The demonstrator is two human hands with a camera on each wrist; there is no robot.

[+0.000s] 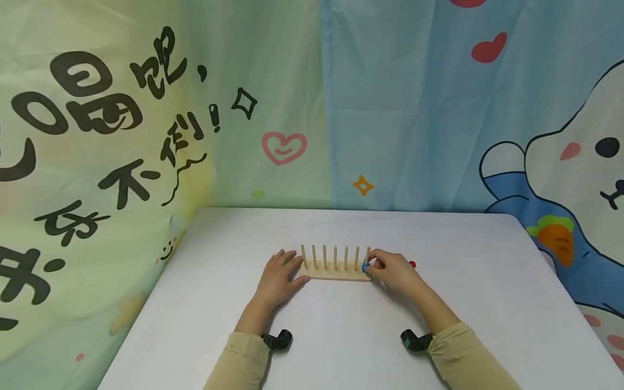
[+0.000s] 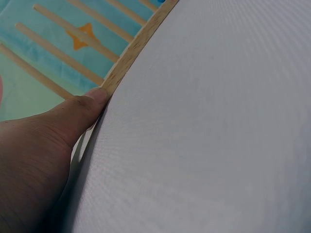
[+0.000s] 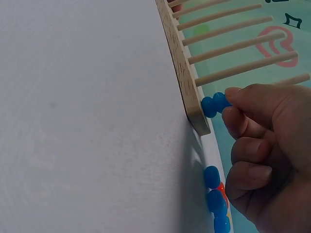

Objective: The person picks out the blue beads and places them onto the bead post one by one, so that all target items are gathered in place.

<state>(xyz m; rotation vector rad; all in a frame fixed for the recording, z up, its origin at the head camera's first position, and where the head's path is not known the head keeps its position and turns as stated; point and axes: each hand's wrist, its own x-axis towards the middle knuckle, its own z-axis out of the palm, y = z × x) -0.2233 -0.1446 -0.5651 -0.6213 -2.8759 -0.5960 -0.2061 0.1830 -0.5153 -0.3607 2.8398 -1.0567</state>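
Note:
A pale wooden peg board (image 1: 336,273) with a row of several upright pegs stands on the table. My left hand (image 1: 280,279) grips its left end, the thumb (image 2: 97,94) at the front edge and the other fingers behind. Over the rightmost peg, my right hand (image 1: 395,271) pinches a blue bead (image 3: 219,101) between thumb and index finger. Another blue bead (image 3: 209,107) sits just below it, close to the base. The remaining right-hand fingers are curled toward the palm. No beads show on the other pegs.
Beyond the board's right end, several blue beads (image 3: 213,177) and a red bead (image 3: 222,189) lie on the table, partly hidden behind my right hand in the head view. A white cloth (image 1: 351,336) covers the table. A printed curtain (image 1: 380,108) hangs behind it.

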